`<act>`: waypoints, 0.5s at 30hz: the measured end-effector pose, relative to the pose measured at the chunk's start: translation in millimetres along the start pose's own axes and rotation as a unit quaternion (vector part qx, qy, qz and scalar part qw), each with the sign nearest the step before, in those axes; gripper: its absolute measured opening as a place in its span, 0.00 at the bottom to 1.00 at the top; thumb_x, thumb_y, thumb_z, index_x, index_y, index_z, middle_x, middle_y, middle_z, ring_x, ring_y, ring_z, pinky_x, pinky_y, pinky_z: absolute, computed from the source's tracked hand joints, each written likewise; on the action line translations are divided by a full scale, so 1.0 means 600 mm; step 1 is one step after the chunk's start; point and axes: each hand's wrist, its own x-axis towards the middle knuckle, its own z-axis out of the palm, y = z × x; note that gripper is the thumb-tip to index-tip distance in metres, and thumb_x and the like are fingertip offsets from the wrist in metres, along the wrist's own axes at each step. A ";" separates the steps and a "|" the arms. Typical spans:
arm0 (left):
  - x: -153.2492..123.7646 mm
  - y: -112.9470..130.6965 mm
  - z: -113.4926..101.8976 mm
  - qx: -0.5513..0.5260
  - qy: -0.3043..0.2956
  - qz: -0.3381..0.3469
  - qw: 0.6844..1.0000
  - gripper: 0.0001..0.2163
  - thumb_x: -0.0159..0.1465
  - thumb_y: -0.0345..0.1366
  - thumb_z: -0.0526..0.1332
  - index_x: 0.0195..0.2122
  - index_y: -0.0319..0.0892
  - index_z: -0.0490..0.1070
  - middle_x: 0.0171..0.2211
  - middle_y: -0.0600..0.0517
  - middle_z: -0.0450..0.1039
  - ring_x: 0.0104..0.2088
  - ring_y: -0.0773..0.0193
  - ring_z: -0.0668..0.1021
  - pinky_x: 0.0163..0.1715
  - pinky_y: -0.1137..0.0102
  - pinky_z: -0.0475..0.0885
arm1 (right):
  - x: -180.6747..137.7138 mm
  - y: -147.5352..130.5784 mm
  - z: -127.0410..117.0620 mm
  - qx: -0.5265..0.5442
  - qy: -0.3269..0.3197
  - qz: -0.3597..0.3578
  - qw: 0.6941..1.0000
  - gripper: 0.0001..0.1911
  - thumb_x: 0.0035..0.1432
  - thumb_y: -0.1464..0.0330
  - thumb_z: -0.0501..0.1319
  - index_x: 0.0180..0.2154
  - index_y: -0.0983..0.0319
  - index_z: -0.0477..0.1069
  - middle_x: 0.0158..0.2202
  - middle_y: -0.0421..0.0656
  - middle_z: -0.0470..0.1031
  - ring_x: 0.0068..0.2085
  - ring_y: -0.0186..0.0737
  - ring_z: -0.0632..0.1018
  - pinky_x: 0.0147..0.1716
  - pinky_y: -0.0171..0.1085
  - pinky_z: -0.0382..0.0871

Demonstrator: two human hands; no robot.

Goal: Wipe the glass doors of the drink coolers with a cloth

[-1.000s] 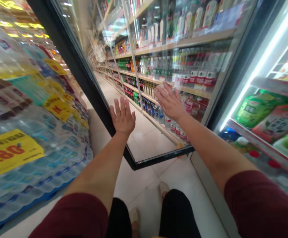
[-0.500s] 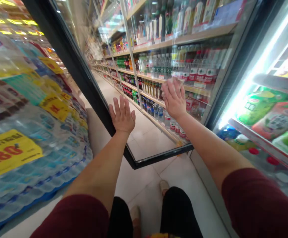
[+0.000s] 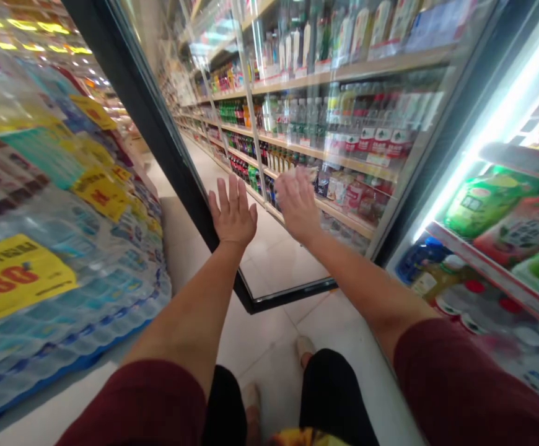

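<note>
A glass fridge door with a black frame stands swung open in front of me. My left hand lies flat and open against the glass, beside the door's black left edge, fingers spread upward. My right hand rests on the glass a little to the right, blurred by motion. Its fingers lie over a pale cloth pressed to the pane. Both arms are stretched out, with dark red sleeves near the camera.
The lit fridge interior on the right holds green and red packs and bottles. Stacked packs of bottled water with yellow price signs fill the left. Drink shelves show through the glass. My feet stand on pale tiles.
My right hand slid up and right on the glass, then back left and down. My left hand stayed flat in place. The door's lower corner shifted slightly left.
</note>
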 end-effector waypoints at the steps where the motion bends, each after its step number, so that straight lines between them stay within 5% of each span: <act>1: 0.000 0.000 0.000 0.000 0.004 0.001 1.000 0.32 0.75 0.42 0.54 0.75 0.29 0.58 0.77 0.33 0.50 0.78 0.45 0.39 0.76 0.42 0.28 | -0.011 -0.008 0.007 0.012 -0.040 -0.067 0.997 0.33 0.78 0.70 0.48 0.79 0.55 0.49 0.78 0.44 0.56 0.80 0.50 0.50 0.79 0.58 0.46; 3: -0.001 -0.001 0.000 -0.004 0.009 0.001 1.000 0.31 0.75 0.42 0.54 0.75 0.30 0.58 0.77 0.34 0.50 0.78 0.45 0.39 0.76 0.43 0.29 | -0.029 -0.013 0.016 0.022 -0.098 -0.161 0.982 0.34 0.77 0.73 0.50 0.79 0.51 0.51 0.77 0.39 0.59 0.78 0.44 0.55 0.79 0.54 0.45; 5: -0.001 -0.001 0.000 -0.007 0.007 0.001 1.000 0.31 0.76 0.42 0.53 0.75 0.30 0.58 0.77 0.34 0.51 0.78 0.45 0.40 0.76 0.43 0.29 | -0.029 -0.003 0.015 0.013 -0.095 -0.153 0.984 0.32 0.77 0.73 0.49 0.77 0.49 0.54 0.76 0.37 0.59 0.78 0.43 0.56 0.79 0.55 0.43; 10: -0.002 -0.003 0.002 -0.014 0.012 0.001 1.000 0.31 0.76 0.42 0.54 0.75 0.30 0.59 0.76 0.34 0.51 0.78 0.46 0.40 0.76 0.42 0.30 | 0.004 0.044 -0.010 -0.046 0.051 0.119 0.991 0.31 0.79 0.65 0.46 0.78 0.61 0.54 0.79 0.46 0.52 0.80 0.54 0.46 0.78 0.63 0.41; 15: -0.003 -0.007 0.005 0.002 0.028 0.017 0.999 0.31 0.76 0.42 0.53 0.75 0.28 0.59 0.76 0.34 0.52 0.78 0.49 0.37 0.76 0.43 0.31 | -0.017 0.077 -0.025 -0.004 -0.097 -0.117 0.988 0.29 0.77 0.69 0.51 0.75 0.48 0.61 0.75 0.36 0.64 0.78 0.45 0.58 0.79 0.55 0.42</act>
